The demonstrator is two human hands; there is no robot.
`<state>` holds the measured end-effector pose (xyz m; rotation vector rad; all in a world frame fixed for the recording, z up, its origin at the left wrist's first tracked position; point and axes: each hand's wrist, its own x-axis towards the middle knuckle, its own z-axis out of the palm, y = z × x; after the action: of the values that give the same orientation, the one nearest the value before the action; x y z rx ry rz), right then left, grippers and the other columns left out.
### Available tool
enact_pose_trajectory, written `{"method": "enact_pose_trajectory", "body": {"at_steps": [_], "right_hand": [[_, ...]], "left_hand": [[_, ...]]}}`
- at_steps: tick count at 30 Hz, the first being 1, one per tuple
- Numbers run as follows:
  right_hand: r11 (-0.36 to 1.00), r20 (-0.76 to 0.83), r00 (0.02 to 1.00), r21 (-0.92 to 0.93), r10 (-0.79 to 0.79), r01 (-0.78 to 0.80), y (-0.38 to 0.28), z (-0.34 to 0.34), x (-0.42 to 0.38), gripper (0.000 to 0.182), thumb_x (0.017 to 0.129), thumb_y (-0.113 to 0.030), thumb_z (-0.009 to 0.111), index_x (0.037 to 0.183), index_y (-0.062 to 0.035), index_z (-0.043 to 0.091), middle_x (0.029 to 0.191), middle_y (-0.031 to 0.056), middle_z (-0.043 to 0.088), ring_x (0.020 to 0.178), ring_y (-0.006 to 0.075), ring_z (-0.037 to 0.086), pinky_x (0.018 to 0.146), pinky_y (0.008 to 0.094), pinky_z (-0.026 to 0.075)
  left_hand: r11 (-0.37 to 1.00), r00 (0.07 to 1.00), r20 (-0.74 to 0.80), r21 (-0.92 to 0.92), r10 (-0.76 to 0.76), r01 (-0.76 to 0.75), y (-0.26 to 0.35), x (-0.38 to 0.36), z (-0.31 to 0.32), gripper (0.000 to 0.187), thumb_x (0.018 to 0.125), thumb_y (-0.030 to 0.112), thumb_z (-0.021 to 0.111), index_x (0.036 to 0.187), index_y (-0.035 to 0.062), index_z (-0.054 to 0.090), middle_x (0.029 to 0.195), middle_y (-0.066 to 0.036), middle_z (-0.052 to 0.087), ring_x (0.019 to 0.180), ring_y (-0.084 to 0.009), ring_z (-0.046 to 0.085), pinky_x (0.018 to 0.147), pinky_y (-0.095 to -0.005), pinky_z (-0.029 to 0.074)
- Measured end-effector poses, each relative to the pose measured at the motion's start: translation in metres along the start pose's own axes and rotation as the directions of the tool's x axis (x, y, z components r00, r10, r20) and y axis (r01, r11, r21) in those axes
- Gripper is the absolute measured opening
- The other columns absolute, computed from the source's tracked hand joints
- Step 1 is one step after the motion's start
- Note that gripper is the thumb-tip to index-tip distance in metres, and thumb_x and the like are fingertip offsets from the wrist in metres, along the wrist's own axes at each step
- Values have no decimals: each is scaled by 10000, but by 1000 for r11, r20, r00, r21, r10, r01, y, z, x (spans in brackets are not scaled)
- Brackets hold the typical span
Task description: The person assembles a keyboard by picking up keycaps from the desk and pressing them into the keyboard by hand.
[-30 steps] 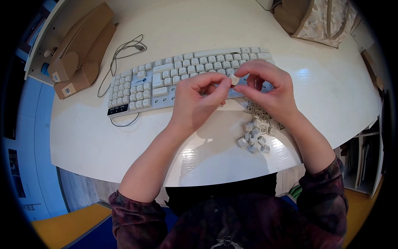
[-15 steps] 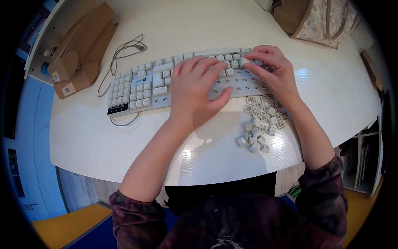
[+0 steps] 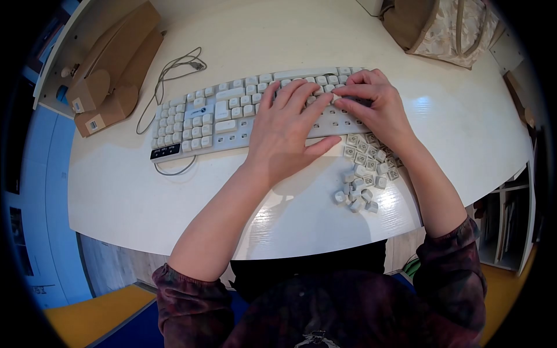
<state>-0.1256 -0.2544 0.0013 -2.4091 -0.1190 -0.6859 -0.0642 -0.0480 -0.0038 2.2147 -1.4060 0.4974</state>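
A pale keyboard point(image 3: 200, 110) lies across the desk, seated with off-white keycaps over much of its left and far parts. Bare switches show along its near rows at the right. My left hand point(image 3: 283, 124) rests over the middle of the keyboard, fingers spread, its fingertips on the keycaps. Between thumb and index finger, my right hand point(image 3: 380, 107) pinches a small white keycap point(image 3: 335, 98) right over the keyboard, close to the left fingertips. Loose keycaps point(image 3: 368, 180) lie in a pile in front of the keyboard, below my right wrist, several turned upside down.
A grey cable point(image 3: 164, 75) with a USB plug curls behind the keyboard's left end. Brown cardboard pieces point(image 3: 116, 69) stand at the far left of the white desk point(image 3: 261, 35). A tan patterned bag point(image 3: 447, 32) sits at the back right.
My right hand has moved left and slightly nearer with the keycap, toward the left fingertips. My left hand has shifted a little right, with its thumb stretched further out.
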Motion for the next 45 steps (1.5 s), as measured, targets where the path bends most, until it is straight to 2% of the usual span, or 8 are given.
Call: {"method": "enact_pose_trajectory", "body": {"at_steps": [5,14,20,29,38,41,45], "right_hand": [[1000,-24,1000,24,12,-11,-2,3,0,183,776,-183,785,948,-121,788,868,35,657,896,228,594,759,345,493],[998,-39,999,-67,0,-3,-1,2,-2,178,752,-196,789,900,-97,781,883,37,675,881,240,619,731,358,509],[996,-20,998,58,63,-62,-1,1,0,161,759,-162,776,896,-77,768,880,46,684,848,249,632,730,355,510],[984,12,992,128,124,-124,-2,1,0,151,767,-129,773,902,-61,760,867,51,680,778,224,643,689,328,512],[978,52,988,146,142,-148,0,-4,1,163,798,-128,763,944,-57,752,843,50,658,708,177,619,660,295,498],[965,56,987,210,148,-156,2,-6,2,166,800,-130,762,945,-49,749,841,54,652,698,175,613,655,290,495],[972,56,989,185,140,-148,2,-5,0,167,802,-127,759,945,-43,747,845,59,655,704,176,619,656,295,499]], "left_hand": [[1000,1000,14,-19,-14,15,0,0,2,623,784,398,754,1311,122,565,1335,-98,520,1284,-296,462,1127,-503,300],[1000,999,34,20,2,-3,2,3,1,611,799,395,738,1332,153,563,1340,-101,519,1278,-309,460,1128,-500,300],[1000,999,31,-15,-19,20,0,3,2,587,796,391,743,1310,144,600,1335,-96,539,1281,-306,467,1123,-494,306],[997,1000,7,-70,-16,16,-3,2,2,532,806,381,744,1268,136,650,1311,-94,563,1269,-304,481,1115,-481,314],[999,998,57,-38,-30,33,1,3,0,629,798,376,745,1354,151,554,1335,-87,530,1280,-292,454,1124,-456,298],[999,999,29,-44,-24,25,2,3,2,611,796,374,746,1337,152,568,1329,-82,534,1269,-295,459,1118,-446,305],[999,999,35,-28,-23,24,3,3,2,609,793,372,749,1334,153,574,1328,-81,534,1268,-295,459,1113,-444,313]]}}
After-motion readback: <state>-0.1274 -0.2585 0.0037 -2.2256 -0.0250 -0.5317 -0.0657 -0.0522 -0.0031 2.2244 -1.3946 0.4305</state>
